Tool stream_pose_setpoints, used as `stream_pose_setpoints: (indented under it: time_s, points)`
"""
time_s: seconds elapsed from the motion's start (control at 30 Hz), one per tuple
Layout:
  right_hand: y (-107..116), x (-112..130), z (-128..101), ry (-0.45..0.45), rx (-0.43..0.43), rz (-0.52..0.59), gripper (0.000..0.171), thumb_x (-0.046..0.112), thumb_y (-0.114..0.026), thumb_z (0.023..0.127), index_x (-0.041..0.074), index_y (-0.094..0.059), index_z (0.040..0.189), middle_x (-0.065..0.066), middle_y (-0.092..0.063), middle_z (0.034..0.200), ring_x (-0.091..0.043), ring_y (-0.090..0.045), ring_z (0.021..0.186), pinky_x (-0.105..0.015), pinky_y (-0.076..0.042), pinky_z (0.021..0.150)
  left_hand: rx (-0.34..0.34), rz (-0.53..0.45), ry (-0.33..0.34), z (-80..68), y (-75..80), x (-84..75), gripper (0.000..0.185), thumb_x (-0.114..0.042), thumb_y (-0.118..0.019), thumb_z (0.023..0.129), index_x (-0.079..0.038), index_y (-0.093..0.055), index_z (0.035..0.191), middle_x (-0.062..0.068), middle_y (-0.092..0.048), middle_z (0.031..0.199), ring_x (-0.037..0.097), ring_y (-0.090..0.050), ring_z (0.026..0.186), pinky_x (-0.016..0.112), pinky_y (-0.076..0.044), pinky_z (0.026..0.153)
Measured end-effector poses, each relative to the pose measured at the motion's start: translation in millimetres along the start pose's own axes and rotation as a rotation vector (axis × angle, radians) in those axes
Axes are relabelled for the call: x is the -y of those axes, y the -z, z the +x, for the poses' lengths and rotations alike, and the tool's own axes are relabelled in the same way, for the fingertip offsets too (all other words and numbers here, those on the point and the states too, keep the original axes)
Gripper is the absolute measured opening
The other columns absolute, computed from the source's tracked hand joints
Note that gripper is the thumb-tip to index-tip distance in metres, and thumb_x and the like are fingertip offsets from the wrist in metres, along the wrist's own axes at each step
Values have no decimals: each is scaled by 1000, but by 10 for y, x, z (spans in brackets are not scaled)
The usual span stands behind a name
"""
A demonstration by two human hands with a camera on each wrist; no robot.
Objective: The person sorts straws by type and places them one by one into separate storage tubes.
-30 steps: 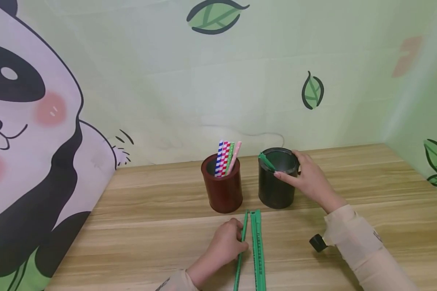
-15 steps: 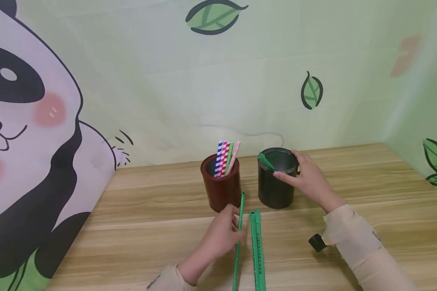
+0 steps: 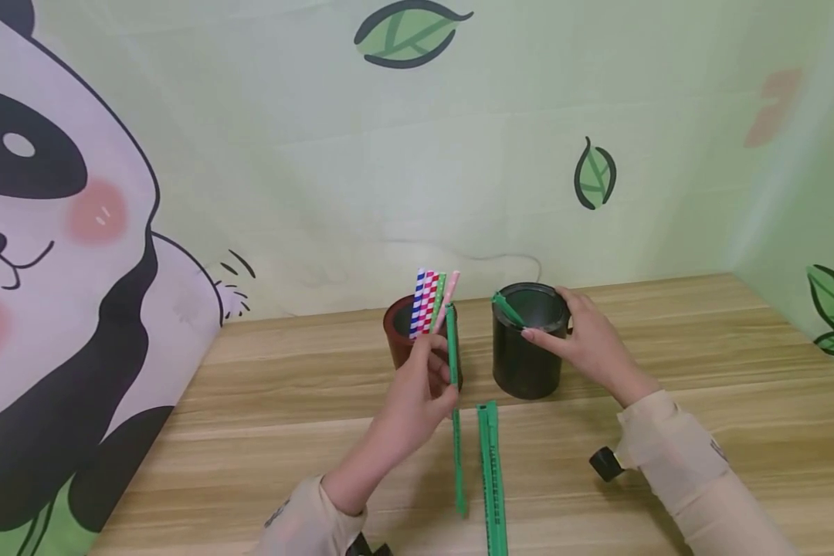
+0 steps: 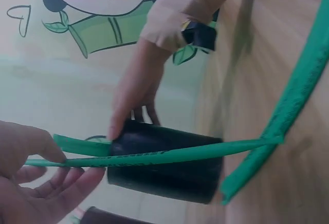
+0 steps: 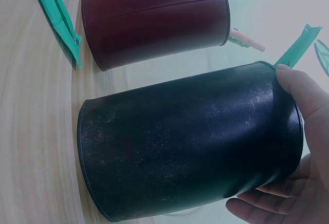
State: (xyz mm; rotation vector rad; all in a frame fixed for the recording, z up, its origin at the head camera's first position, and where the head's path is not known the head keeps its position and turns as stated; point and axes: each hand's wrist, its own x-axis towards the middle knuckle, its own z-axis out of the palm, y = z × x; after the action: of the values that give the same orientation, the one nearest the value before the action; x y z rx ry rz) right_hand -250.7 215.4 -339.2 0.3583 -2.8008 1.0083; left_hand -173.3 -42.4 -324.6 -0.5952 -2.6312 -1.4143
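Observation:
My left hand [image 3: 406,398] pinches a long, thin green wrapped stick [image 3: 457,444] with dark print. It is upright, its top overlapping the red-brown pen holder [image 3: 401,340] in the head view. My right hand [image 3: 594,340] grips the rim of the black pen holder [image 3: 526,367], thumb in front and fingers behind. One green wrapped piece [image 3: 509,310] leans inside that holder, its end above the rim. On the table lies another flat green wrapped strip [image 3: 492,471], pointing toward the holders. In the left wrist view the held stick [image 4: 164,156] crosses in front of the black holder.
Several patterned paper straws [image 3: 427,305] stand in the red-brown holder, left of the black one. Behind the wooden table [image 3: 285,417] hangs a pale green backdrop [image 3: 306,193] with a panda and leaves. A small black device [image 3: 606,464] sits by my right sleeve.
My left hand has lifted the green wrapped stick off the table and carried it up and away, toward the red-brown holder. My right hand has stayed on the black holder.

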Motion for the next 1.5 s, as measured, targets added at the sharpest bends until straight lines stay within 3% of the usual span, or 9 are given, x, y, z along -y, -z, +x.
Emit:
stream_pose_setpoints:
  time_s: [0.17, 0.4, 0.77, 1.17, 1.5]
  points:
    - [-10, -16, 6, 4, -4, 0, 95, 52, -64, 86, -7, -22, 148, -32, -32, 148, -48, -37, 133, -63, -36, 105, -121, -31, -103, 99, 87, -123, 45, 7, -59, 84, -5, -38, 122, 14, -57, 89, 16, -55, 75, 17, -49, 65]
    - [-13, -22, 7, 8, -10, 2, 95, 52, -64, 86, -7, -22, 148, -32, -32, 148, -48, -38, 132, -63, -36, 105, -283, -53, -262, 258, 221, -215, 41, 9, -57, 85, -2, -38, 120, 19, -58, 86, 24, -59, 75, 27, -55, 66]
    - [0, -43, 7, 10, -10, 0, 96, 53, -63, 86, -7, -22, 148, -32, -32, 149, -48, -37, 133, -63, -35, 105, -455, -118, -318, 427, 375, -419, 39, 6, -55, 88, -2, -36, 121, 18, -56, 88, 23, -59, 79, 34, -59, 73]
    - [-19, -34, 14, 10, -13, 4, 96, 52, -64, 85, -7, -23, 148, -31, -32, 148, -47, -37, 133, -62, -35, 106, -628, -154, -378, 623, 338, -447, 35, 5, -53, 91, 0, -36, 121, 19, -51, 92, 24, -58, 87, 34, -59, 74]
    - [-21, -54, 19, 13, -23, 1, 94, 51, -65, 86, -8, -24, 147, -31, -34, 147, -47, -39, 132, -61, -36, 106, -650, -198, -439, 775, 230, -465, 34, 4, -53, 92, 0, -36, 122, 19, -53, 92, 25, -62, 86, 33, -59, 70]
